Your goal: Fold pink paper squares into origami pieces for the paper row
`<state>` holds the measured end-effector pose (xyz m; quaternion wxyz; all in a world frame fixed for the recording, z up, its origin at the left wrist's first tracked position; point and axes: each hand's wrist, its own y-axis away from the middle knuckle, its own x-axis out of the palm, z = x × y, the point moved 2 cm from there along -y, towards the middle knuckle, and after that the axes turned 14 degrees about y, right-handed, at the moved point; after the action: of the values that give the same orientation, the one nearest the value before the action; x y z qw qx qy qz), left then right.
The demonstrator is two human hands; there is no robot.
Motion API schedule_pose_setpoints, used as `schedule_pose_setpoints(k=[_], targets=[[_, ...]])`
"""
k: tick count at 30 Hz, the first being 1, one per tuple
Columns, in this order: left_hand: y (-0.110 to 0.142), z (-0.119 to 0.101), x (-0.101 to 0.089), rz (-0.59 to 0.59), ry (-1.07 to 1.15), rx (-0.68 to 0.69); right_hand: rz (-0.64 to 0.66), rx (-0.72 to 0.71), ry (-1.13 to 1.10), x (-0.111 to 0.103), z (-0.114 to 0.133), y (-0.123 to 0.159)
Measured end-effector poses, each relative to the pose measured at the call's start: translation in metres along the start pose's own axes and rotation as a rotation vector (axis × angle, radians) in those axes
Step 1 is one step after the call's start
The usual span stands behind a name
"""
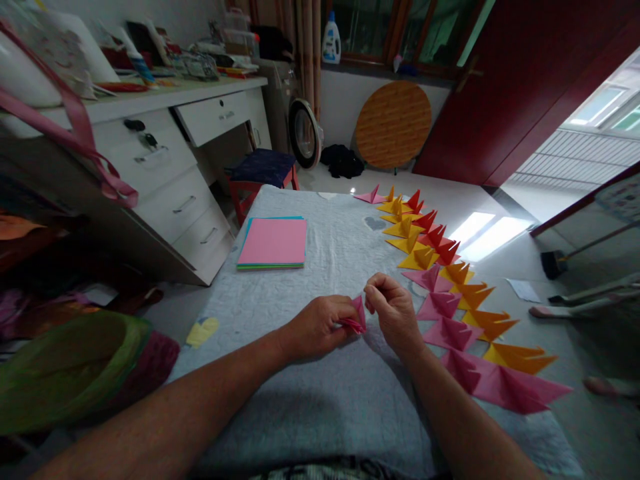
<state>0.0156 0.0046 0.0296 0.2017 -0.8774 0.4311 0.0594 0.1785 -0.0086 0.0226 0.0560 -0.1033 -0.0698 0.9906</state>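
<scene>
Above the cloth-covered table, my left hand (323,323) grips a partly folded pink origami paper (359,315) between thumb and fingers. My right hand (393,307) is right beside the paper's upper edge, its thumb and index finger pinched together. Whether a bit of the paper is between those fingertips I cannot make out. Rows of folded paper cranes run along the table's right side: pink cranes (453,333) closest to my right hand, yellow cranes (410,230) and red cranes (435,237) farther off. A stack of square paper (273,241), pink on top, lies to the left.
A light grey-blue cloth (330,253) covers the table. Beyond it stand a stool (263,167), a washing machine with its round door (305,133) ajar, and a round wooden board (393,123). White drawers (175,193) are at left, with a green basket (75,367) lower down.
</scene>
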Motion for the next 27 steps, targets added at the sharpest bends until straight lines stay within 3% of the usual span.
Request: schedule_pose_setpoints(k=[4,7,15,27], targets=[[0.001,-0.001,-0.007,-0.071,0.091,-0.017,0.202,0.034,-0.044,0.003,0.0,0.001],[0.002,-0.001,-0.01,-0.101,0.131,-0.033,0.274,0.051,-0.07,0.006,0.0,0.002],[0.003,-0.003,-0.009,-0.069,0.13,-0.013,0.29,0.139,-0.179,0.011,-0.006,0.002],[0.001,-0.005,-0.007,-0.032,0.094,-0.025,0.307,0.126,-0.227,0.009,-0.003,0.006]])
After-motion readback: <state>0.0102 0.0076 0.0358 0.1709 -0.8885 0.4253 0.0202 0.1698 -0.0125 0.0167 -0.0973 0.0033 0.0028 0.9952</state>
